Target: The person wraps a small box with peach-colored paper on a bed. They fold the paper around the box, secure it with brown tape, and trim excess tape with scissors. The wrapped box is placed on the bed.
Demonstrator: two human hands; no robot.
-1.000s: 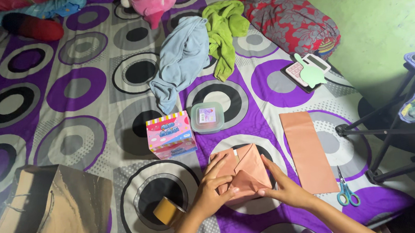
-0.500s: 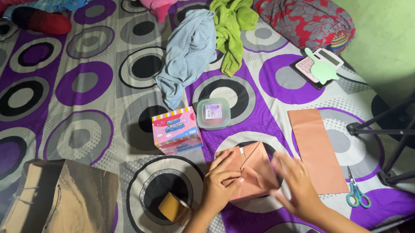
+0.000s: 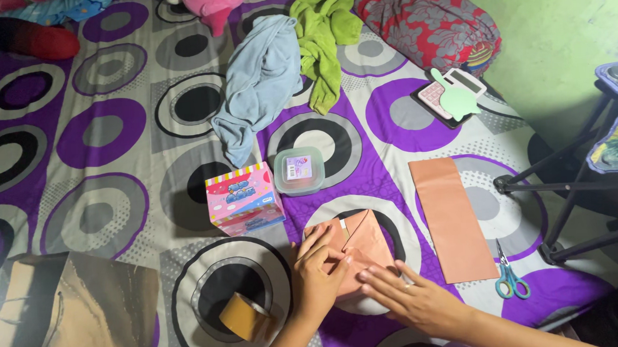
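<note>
Head camera looks down on a bedsheet point(image 3: 71, 138) patterned with purple and grey rings. Both hands press flat on a folded peach paper packet point(image 3: 356, 245) near the lower middle: the left hand point(image 3: 319, 276) lies open on its 8 o'clock edge, and the right hand point(image 3: 410, 299) spreads open at its 5 o'clock corner. A pink box point(image 3: 243, 199) sits at 10 o'clock from the packet, a roll of brown tape point(image 3: 243, 317) at 8 o'clock, a flat peach sheet point(image 3: 451, 218) at 3 o'clock, with scissors point(image 3: 508, 275) just beyond.
</note>
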